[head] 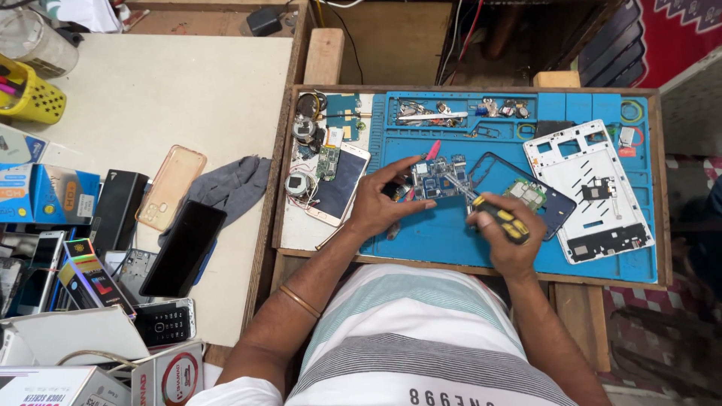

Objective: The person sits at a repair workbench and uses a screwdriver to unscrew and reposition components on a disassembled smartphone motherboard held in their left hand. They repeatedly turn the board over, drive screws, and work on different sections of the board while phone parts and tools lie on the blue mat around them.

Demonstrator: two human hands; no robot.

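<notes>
Mid-teardown here: left hand (376,204) pins the board (436,179) flat on the blue mat (451,240), fingers spread. Right hand (505,239) is fisted round the screwdriver (489,210), tip just ahead on the board. Looks like screw work; next I'd keep the tip seated and turn gently.

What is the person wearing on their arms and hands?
Both arms are bare from the short sleeves down. The left arm has a thin gold-coloured bangle round the forearm. The left hand and the right hand have no gloves, and I can't make out any rings. The T-shirt is white with pale teal and grey stripes.
</notes>
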